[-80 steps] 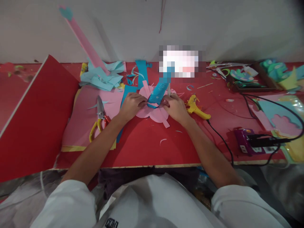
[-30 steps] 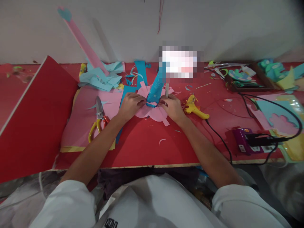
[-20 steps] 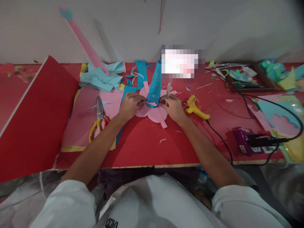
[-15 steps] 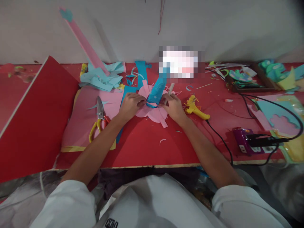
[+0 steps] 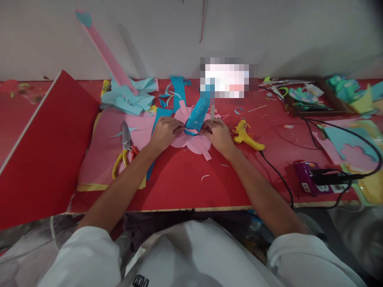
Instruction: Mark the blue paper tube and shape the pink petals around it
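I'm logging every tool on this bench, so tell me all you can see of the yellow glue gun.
The yellow glue gun looks like plastic and lies on its side on the red table, just right of the right hand, apart from it as far as shows. Its nozzle end points toward the pink paper shape; its handle runs right, where a black cord leaves it toward the table's near edge. Nothing holds it. Finer detail is too blurred to tell.

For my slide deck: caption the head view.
Left hand and right hand grip a blue paper cone on pink paper circle.
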{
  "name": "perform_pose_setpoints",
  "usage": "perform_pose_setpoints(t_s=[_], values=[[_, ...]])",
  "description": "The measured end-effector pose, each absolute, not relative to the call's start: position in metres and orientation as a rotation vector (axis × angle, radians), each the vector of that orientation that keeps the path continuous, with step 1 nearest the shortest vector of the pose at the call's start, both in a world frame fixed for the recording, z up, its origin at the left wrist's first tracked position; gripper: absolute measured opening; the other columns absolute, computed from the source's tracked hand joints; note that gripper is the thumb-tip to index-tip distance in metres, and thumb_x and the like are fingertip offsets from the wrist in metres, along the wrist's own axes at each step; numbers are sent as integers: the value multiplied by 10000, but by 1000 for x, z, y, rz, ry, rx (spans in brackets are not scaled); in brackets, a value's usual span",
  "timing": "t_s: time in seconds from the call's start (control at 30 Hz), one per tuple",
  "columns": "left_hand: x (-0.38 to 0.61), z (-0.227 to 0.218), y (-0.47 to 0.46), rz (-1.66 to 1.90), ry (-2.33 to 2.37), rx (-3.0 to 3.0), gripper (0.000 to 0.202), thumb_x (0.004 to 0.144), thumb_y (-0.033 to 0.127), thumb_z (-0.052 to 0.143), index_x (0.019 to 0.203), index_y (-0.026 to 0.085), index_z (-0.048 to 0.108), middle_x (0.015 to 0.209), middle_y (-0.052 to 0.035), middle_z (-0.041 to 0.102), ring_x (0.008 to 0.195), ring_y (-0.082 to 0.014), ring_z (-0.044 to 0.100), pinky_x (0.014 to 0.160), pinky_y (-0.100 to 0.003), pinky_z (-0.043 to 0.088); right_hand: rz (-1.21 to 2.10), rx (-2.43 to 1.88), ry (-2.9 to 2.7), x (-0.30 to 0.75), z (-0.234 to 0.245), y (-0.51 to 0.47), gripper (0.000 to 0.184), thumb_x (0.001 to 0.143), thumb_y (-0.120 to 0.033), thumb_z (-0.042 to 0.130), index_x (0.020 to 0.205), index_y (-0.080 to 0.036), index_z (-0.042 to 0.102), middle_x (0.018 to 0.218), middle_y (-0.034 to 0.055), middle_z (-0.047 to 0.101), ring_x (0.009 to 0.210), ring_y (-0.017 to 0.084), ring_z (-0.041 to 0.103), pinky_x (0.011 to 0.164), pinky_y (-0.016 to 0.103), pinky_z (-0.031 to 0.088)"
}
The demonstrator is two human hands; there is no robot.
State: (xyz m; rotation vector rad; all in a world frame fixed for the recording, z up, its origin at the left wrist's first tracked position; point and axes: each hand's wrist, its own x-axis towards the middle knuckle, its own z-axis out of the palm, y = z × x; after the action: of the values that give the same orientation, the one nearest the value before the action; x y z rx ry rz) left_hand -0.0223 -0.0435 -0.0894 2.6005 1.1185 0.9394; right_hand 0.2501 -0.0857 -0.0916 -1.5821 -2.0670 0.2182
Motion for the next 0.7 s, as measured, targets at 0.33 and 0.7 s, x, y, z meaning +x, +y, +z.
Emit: perform_pose_setpoints(t_s=[0.33, 0.7], values=[[-22, -91, -41, 986, 1079, 2604, 197, 1078, 277, 717, 992, 204, 878, 955, -79, 891, 868, -243, 819, 889, -409, 583, 317, -1512, -2054, 251, -93, -84, 164, 1042, -194, 679, 1040, -245, 835, 1059, 96, 786, 1037, 296, 695, 926, 394, 548], [-21, -94, -43, 1024, 1110, 2599, 183, 1077, 260, 727, 998, 202, 882, 949, -78, 889, 885, -246, 826, 935, -427, 583, 411, -1521, -2078, 250, -91, -81, 179, 1012, -171, 671, 1043, -225, 839, 1122, 124, 812, 1031, 302, 736, 904, 389, 560]])
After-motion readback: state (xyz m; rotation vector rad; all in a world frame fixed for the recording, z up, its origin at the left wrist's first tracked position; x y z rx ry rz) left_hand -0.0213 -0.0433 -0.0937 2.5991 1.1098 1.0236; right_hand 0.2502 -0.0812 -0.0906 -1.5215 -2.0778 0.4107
